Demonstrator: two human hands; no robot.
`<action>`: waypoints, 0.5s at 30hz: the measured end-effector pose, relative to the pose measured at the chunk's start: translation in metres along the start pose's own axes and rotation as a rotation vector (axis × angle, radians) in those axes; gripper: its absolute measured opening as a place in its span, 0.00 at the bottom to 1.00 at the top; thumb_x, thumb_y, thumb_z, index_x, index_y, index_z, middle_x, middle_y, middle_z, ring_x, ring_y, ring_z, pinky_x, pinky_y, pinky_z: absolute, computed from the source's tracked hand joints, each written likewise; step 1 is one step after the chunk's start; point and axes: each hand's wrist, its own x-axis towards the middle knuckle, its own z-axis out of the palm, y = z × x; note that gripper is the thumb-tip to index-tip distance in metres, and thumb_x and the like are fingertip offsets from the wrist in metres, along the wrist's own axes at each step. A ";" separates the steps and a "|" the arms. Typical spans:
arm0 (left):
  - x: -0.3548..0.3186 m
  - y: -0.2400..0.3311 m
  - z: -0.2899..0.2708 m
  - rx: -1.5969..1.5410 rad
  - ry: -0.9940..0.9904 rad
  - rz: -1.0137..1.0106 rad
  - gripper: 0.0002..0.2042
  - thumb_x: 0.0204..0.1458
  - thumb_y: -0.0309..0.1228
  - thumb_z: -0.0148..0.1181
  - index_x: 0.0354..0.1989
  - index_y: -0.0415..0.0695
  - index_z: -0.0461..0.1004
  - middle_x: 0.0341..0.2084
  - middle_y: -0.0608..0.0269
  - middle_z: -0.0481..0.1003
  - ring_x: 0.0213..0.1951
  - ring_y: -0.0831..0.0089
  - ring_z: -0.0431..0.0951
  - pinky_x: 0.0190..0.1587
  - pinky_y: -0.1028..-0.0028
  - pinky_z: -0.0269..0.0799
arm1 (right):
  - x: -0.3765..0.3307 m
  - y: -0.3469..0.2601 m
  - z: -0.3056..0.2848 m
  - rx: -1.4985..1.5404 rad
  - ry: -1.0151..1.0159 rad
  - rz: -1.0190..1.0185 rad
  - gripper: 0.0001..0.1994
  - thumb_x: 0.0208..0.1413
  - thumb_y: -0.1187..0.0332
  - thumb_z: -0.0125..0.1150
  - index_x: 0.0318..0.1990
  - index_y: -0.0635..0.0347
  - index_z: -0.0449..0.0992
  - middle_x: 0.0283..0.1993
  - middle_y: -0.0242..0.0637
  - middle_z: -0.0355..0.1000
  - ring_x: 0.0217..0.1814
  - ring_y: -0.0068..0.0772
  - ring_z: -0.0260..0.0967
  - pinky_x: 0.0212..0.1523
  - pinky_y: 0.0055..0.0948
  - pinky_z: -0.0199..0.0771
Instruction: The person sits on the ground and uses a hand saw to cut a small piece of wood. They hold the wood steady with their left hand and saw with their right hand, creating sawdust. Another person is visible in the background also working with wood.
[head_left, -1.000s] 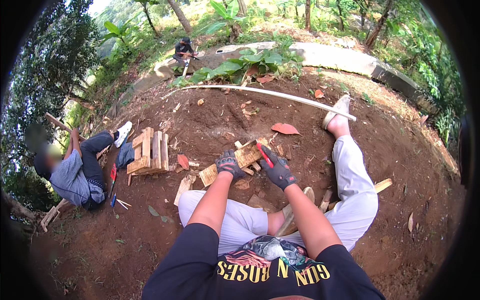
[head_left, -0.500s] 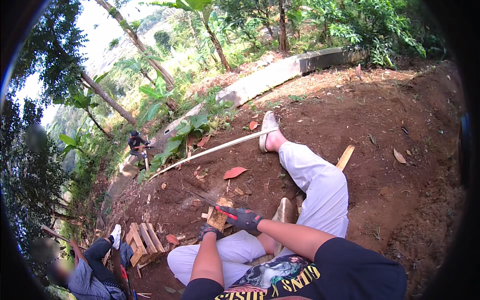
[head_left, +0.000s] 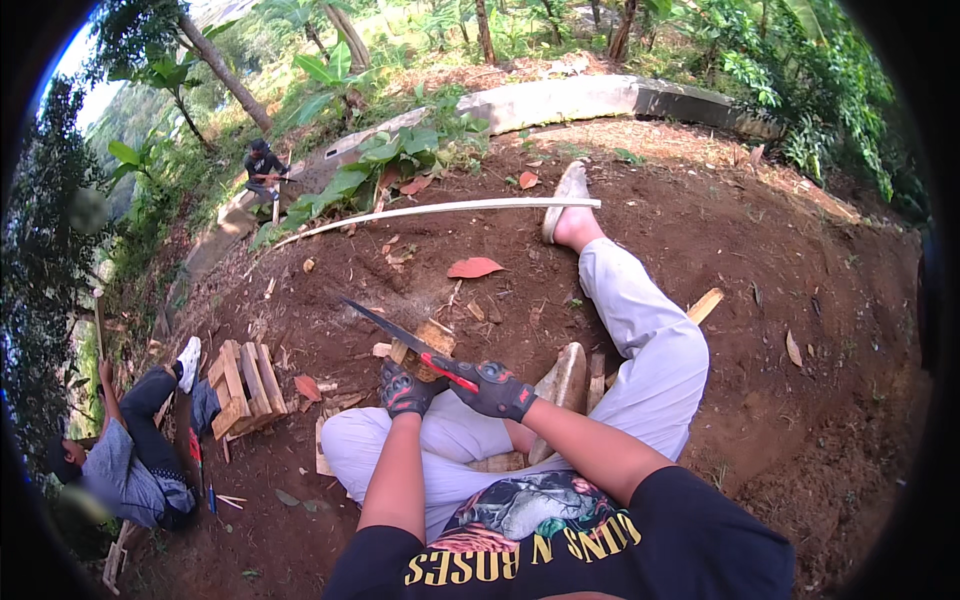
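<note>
My right hand (head_left: 492,388), in a black and red glove, is closed on the red and black handle of a hand saw (head_left: 385,323). Its long, narrow dark blade points up to the left, across a short wooden block (head_left: 436,339) with rough bark-coloured faces. Gloved too, my left hand (head_left: 404,389) grips the near left side of the block just below the blade. Part of the block is hidden behind the blade and glove. Whether the teeth touch the wood, I cannot tell.
A long pale wooden strip (head_left: 430,208) lies over my outstretched foot. Left of my legs stands a stack of wooden pieces (head_left: 250,388), with a seated person (head_left: 140,470) beyond. Another person (head_left: 262,170) works near the low concrete wall (head_left: 560,100). Dry leaves (head_left: 475,267) dot the soil.
The saw blade now shows broadside above the block, and my right hand sits lower and nearer my left. My view has also shifted, so the surroundings sit differently.
</note>
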 end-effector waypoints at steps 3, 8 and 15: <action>0.000 0.005 -0.006 -0.048 0.081 -0.022 0.69 0.26 0.65 0.88 0.76 0.38 0.59 0.71 0.41 0.68 0.74 0.45 0.68 0.76 0.52 0.66 | 0.012 -0.024 -0.019 0.006 -0.107 0.144 0.29 0.69 0.63 0.60 0.77 0.44 0.70 0.54 0.54 0.82 0.51 0.61 0.82 0.50 0.54 0.82; 0.025 0.012 0.024 0.057 0.115 -0.066 0.58 0.41 0.56 0.82 0.77 0.39 0.56 0.72 0.42 0.65 0.75 0.46 0.65 0.76 0.51 0.62 | 0.019 -0.013 -0.015 0.010 -0.014 0.045 0.32 0.69 0.63 0.60 0.81 0.43 0.66 0.64 0.57 0.80 0.59 0.63 0.81 0.59 0.52 0.81; 0.025 0.000 0.031 0.046 0.130 -0.124 0.59 0.40 0.49 0.82 0.80 0.41 0.53 0.72 0.46 0.64 0.75 0.45 0.64 0.76 0.43 0.55 | 0.023 -0.008 -0.016 0.029 -0.059 0.099 0.32 0.68 0.63 0.61 0.80 0.44 0.67 0.72 0.54 0.76 0.71 0.59 0.76 0.70 0.49 0.77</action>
